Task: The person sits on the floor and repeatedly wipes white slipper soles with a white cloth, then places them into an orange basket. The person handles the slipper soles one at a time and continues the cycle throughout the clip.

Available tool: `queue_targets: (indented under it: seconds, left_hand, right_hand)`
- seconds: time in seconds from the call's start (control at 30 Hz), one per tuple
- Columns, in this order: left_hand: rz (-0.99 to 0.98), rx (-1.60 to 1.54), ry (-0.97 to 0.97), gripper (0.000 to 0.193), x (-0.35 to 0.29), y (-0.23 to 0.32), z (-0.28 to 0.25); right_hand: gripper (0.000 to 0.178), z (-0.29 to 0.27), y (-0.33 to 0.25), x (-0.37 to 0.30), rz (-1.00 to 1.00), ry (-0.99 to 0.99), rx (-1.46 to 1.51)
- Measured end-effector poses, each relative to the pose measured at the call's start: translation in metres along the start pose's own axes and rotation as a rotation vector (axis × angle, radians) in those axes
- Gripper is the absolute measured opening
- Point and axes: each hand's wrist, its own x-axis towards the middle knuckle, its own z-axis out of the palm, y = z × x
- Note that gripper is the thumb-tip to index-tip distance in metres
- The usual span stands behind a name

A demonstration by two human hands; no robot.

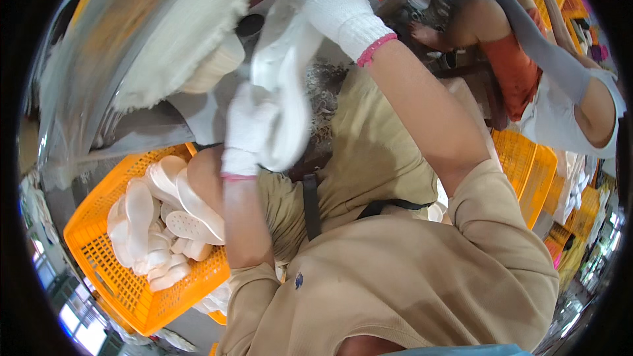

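Note:
My left hand [249, 120], in a white knit glove, closes around a smooth white foam shoe or sole [295, 122] in front of my lap. Farther away, my right hand [337, 12], also gloved with a pink cuff, bends over the upper end of a long white piece [273, 46]. Motion blur hides whether this is a second shoe or part of the same one. The right fingers are partly hidden behind the glove's back. Left of both hands is a large white fluffy buffing wheel [198, 16], blurred.
An orange plastic basket [92, 254] full of white foam shoes [142, 214] stands at my left. A grey housing [79, 99] curves around the wheel. On the right sits another person in a white top [560, 115], near more orange crates [524, 158].

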Motion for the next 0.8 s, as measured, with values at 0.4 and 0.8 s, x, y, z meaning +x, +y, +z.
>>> queue_targets:
  seconds: [0.4, 0.8]
  left_hand:
    - [-0.113, -1.337, -0.679, 0.053, 0.032, 0.012, 0.061]
    - [-0.236, -1.303, -0.109, 0.039, 0.051, -0.006, 0.007]
  right_hand:
    - [0.031, -0.039, 0.039, -0.119, -0.79, -0.293, -0.722]
    - [0.04, 0.049, -0.042, -0.142, -0.653, -0.151, -0.544]
